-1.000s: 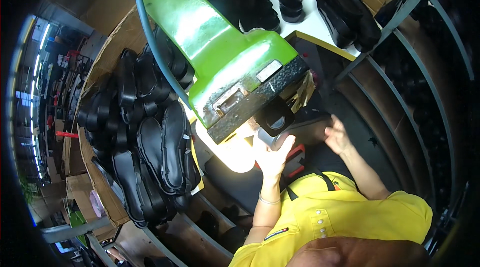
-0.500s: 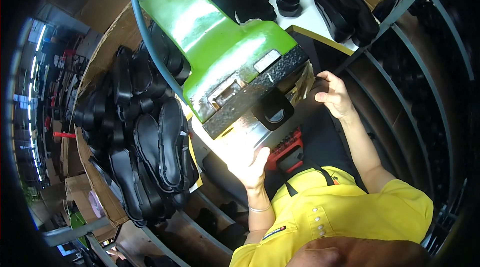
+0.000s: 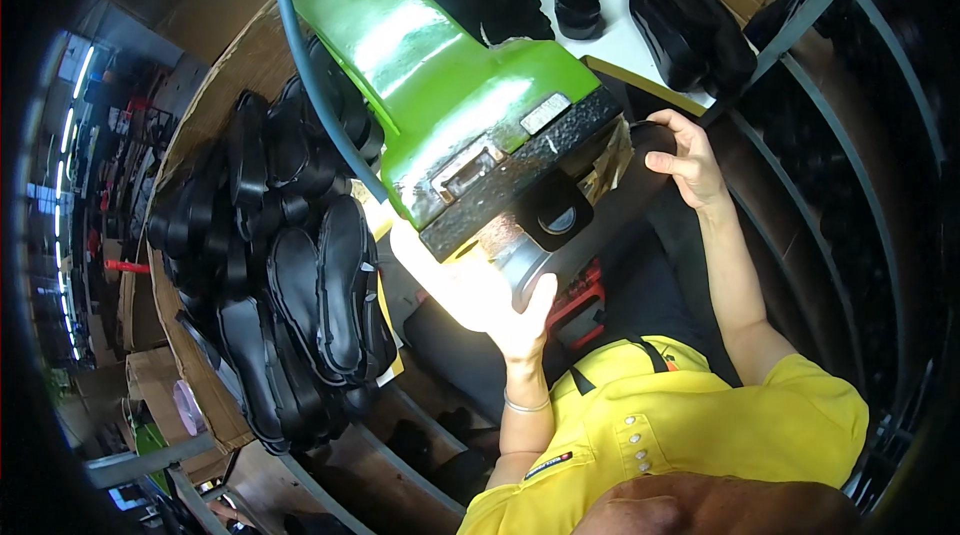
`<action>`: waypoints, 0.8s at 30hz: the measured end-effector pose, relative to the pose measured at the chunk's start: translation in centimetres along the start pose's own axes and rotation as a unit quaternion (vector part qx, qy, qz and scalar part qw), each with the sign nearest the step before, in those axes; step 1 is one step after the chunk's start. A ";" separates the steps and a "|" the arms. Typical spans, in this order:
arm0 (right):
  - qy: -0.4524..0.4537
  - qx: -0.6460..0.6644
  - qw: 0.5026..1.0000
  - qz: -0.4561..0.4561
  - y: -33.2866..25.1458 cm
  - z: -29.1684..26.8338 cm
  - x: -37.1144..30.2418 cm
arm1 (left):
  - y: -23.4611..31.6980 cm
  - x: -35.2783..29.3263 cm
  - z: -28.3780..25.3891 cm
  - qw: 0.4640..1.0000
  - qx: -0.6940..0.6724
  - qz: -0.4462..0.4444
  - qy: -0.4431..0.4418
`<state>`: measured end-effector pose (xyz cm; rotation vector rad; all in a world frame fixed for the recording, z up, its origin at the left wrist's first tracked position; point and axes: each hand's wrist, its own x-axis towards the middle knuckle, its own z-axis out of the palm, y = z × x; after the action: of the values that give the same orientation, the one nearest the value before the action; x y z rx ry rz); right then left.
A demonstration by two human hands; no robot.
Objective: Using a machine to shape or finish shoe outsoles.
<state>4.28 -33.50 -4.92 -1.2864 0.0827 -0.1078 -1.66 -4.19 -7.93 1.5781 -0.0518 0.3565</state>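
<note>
Beneath the head of a green machine I hold a long dark shoe sole at a slant, one end in each hand. My left hand grips its lower left end, thumb on the near side; strong lamp light washes out most of those fingers. The upper right end is pinched between thumb and fingers of my right hand. A black fitting with a round opening hangs from the machine just over the sole. The machine head hides the sole's far side.
A cardboard box at left holds many black shoe soles. More soles lie on a white board at the back right. A blue hose runs down the machine. Metal-framed racks stand at right. Something red sits below the machine.
Both hands have shifted slightly to the right, and more of the sole shows out past the machine head. The right hand's end of it has come into clearer view.
</note>
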 end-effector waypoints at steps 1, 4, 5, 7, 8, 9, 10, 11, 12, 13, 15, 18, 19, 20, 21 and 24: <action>0.000 0.000 1.000 0.001 0.2 0.2 -0.1 | 0.4 0.0 -0.2 1.000 0.003 0.006 -0.003; -0.006 0.001 1.000 0.002 0.6 0.9 -0.4 | 0.6 0.5 -1.4 0.999 -0.048 0.003 -0.023; -0.016 0.021 1.000 0.004 0.5 1.5 -0.8 | 1.2 0.3 -1.4 0.994 -0.106 -0.031 -0.001; -0.024 0.029 0.999 0.010 0.6 2.1 -1.4 | 2.6 1.0 -1.1 0.979 -0.197 -0.040 0.022; -0.027 0.028 0.999 0.023 0.7 2.3 -1.8 | 3.6 1.3 -1.2 0.975 -0.217 -0.028 0.025; -0.037 0.022 0.998 0.039 0.7 2.6 -2.2 | 3.9 1.4 -1.5 0.972 -0.229 -0.036 0.041; -0.041 0.008 0.998 0.042 0.7 3.0 -2.6 | 4.0 1.6 -1.8 0.973 -0.224 -0.033 0.043; -0.048 -0.001 0.998 0.030 1.0 3.3 -3.0 | 4.2 1.8 -2.1 0.974 -0.220 -0.029 0.045; -0.057 -0.009 0.998 0.019 1.3 3.7 -3.2 | 4.3 2.0 -2.5 0.975 -0.214 -0.024 0.048; -0.047 -0.007 0.999 0.024 1.2 4.0 -3.3 | 4.2 2.0 -2.6 0.976 -0.210 -0.030 0.055; -0.050 -0.006 0.999 0.018 1.3 3.8 -3.4 | 4.2 2.0 -2.7 0.976 -0.203 -0.033 0.066; -0.060 -0.015 0.998 0.024 1.3 4.2 -3.6 | 3.5 1.5 -3.6 0.973 -0.208 -0.065 0.078; -0.063 -0.021 0.997 0.029 1.3 4.5 -3.5 | 3.4 1.4 -4.0 0.972 -0.206 -0.072 0.087; -0.064 -0.025 0.997 0.026 1.1 4.9 -3.4 | 3.3 1.3 -4.3 0.971 -0.204 -0.080 0.096; -0.065 -0.028 0.997 0.026 1.0 5.6 -3.3 | 3.2 1.0 -4.8 0.970 -0.201 -0.090 0.105; -0.072 -0.027 0.997 0.027 1.2 7.0 -3.1 | 2.2 -0.4 -6.3 0.971 -0.200 -0.093 0.093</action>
<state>2.14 -26.13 -4.15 -1.3405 -0.0027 0.0347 -3.84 1.78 -5.93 1.1355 0.1600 0.3208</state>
